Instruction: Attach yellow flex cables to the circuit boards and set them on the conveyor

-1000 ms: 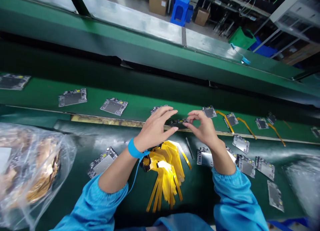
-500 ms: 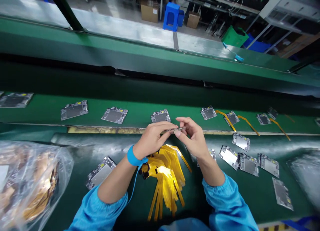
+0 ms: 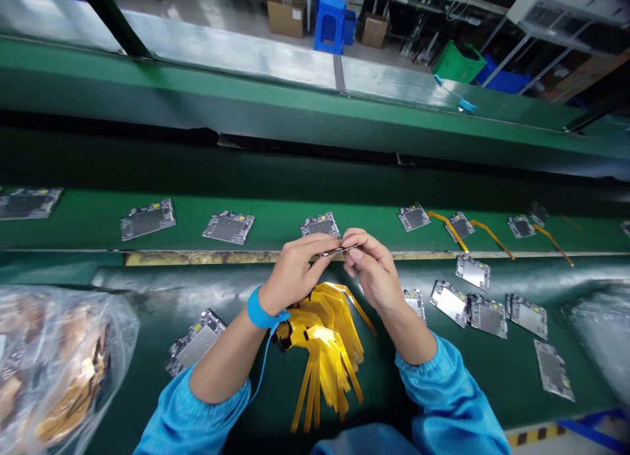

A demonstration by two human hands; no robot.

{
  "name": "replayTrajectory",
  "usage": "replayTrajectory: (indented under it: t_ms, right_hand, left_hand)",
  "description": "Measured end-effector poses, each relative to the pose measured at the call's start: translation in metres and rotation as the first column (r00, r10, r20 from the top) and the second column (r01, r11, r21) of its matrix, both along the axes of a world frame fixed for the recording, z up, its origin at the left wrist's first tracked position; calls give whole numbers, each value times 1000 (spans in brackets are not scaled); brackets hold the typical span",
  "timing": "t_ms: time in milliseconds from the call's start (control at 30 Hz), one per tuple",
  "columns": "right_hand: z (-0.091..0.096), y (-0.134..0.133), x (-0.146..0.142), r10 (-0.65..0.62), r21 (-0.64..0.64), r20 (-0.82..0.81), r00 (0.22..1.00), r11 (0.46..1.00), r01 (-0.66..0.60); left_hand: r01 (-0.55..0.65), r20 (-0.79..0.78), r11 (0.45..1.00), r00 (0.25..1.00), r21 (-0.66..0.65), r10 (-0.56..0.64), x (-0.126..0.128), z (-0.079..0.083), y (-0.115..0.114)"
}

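Observation:
My left hand (image 3: 295, 268) and my right hand (image 3: 371, 271) meet above the bench, fingers pinched together on one small thin circuit board (image 3: 339, 249) held edge-on between them. A blue wrist strap (image 3: 258, 308) circles my left wrist. Right below my hands lies a fanned pile of yellow flex cables (image 3: 322, 340). A board (image 3: 195, 340) lies by my left forearm, and several boards (image 3: 485, 310) lie to the right of my right arm.
A green conveyor belt (image 3: 275, 222) runs across just beyond my hands, carrying several spaced boards, some at right with yellow cables attached (image 3: 445, 228). A clear plastic bag of parts (image 3: 54, 363) sits at lower left. Another plastic sheet (image 3: 598, 337) lies at far right.
My hands drew back from the belt edge toward me and closed together. My left fingers, spread a second ago, now pinch the board with my right hand.

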State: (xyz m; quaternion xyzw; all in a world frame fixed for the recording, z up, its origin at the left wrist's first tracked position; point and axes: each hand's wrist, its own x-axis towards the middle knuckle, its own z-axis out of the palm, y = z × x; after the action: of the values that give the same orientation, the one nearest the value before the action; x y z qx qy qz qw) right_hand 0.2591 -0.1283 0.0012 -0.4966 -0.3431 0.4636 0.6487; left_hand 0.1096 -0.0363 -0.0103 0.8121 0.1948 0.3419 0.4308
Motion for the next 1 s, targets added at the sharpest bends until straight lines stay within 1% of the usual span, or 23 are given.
replayTrajectory:
  t_ms: [100,200,267,367,433,467,500,533,567,633,667,733,833,900,933,1000]
  right_hand:
    - [0,1,-1,4,-14,-9,1000,1000,-4]
    - [-3,1,-1,16,12,-7,1000,1000,-16]
    - [-4,2,0,29,4,43,999,1000,-29]
    - [-5,1,9,36,-62,147,989,998,-28]
    - [-4,-1,16,38,-107,266,963,994,-10]
    - [-3,-2,20,56,-129,354,934,992,-10]
    - [-2,-3,23,101,-157,451,887,987,-33]
    - [-1,-4,25,172,-192,543,822,978,-78]
    - [-1,-5,26,257,-231,620,741,963,-141]
    - [-1,-7,23,420,-321,714,560,907,-272]
    - [-3,-8,20,476,-363,739,476,877,-314]
    - [-8,-8,11,536,-433,770,347,838,-332]
    - [-19,-7,-1,568,-503,795,214,813,-293]
    - [-25,-7,-6,585,-534,798,142,797,-283]
    - [-27,-6,-7,592,-543,797,121,790,-286]
    - [-28,-6,-7,599,-543,791,120,780,-312]
  left_hand:
    - [-2,-2,1000,1000,-2,2,0,0,0]
    - [-18,-6,1000,1000,-6,18,1,0,-1]
    - [-41,-12,999,999,-15,41,2,1,-2]
    - [-90,-37,995,995,-40,88,1,5,-2]
    - [-134,-65,989,989,-61,130,0,8,0]
    - [-160,-80,984,985,-75,154,-2,10,1]
    - [-190,-94,978,979,-90,181,-3,12,3]
    - [-221,-108,969,972,-106,210,-4,13,5]
    - [-251,-117,961,964,-120,237,-5,14,6]
    - [-297,-124,944,952,-143,280,-7,16,10]
    - [-314,-126,937,947,-153,297,-8,16,11]
    - [-339,-132,926,938,-168,319,-8,16,12]
    - [-349,-147,917,934,-192,325,-8,16,13]
    - [-346,-146,908,937,-236,319,-7,16,13]
    - [-344,-142,901,938,-264,317,-7,16,13]
    - [-341,-130,889,940,-305,316,-8,16,14]
